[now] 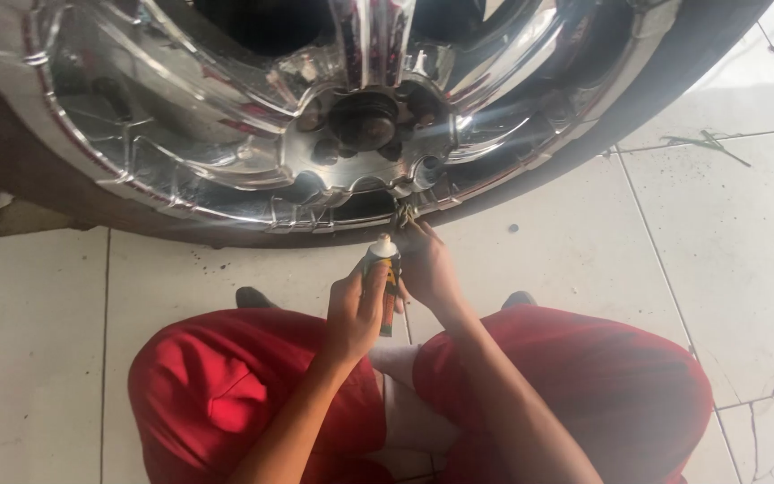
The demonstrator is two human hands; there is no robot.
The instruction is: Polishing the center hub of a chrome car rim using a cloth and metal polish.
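Close up: tube and fingers at the chrome rim

Right now I take the chrome wheel (253, 134) as my landmark and place everything from it. Just below its lower edge, my left hand (357, 309) is wrapped around a small tube (383, 273), fingers curled snugly about its body. The tube stands nearly upright, its long axis running toward the rim, white cap end uppermost and close under the chrome lip. Its body looks dark with a yellow-orange panel, smooth and slightly glossy.

My right hand (427, 267) sits just beside the tube, on the side away from the left hand, and is the nearer of the two to the wheel. Its fingers are pinched narrow around something small and frayed-looking (404, 215) at the rim's lower edge; I cannot tell what it is. That bit lies directly above the tube's cap, between cap and rim.

The wheel itself is mirror-bright, with broad curved spokes, a dull dark hub (365, 121) and lug recesses around it. A black tyre (584, 148) rings it. Below the wheel lies a pale, glazed tiled floor (47, 341) with dark grout lines and some grit; my red shorts (226, 394) look soft and matte.
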